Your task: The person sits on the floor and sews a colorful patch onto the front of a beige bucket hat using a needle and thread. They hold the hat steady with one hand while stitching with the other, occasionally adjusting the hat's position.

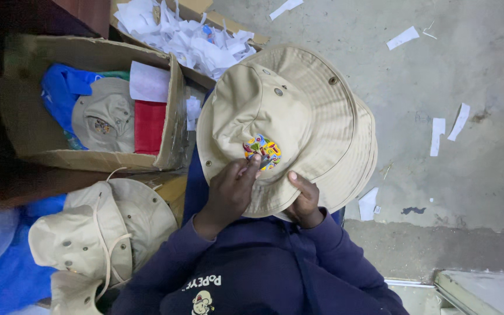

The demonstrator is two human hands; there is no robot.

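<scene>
pressing a colourful patch with left hand, right hand gripping the beige hat.

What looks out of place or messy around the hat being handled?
White paper scraps lie scattered over the concrete floor, and more overflow a cardboard box. The beige hat and its colourful patch look intact.

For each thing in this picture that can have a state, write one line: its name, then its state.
Beige bucket hat: held on the lap, crown up.
Colourful patch: on the crown, left hand fingertips pressing it.
Right hand: gripping the brim.
Cardboard box: open, holding hats and cloth.
Paper box: open, full of white scraps.
Hat pile: stacked, cords loose.
</scene>
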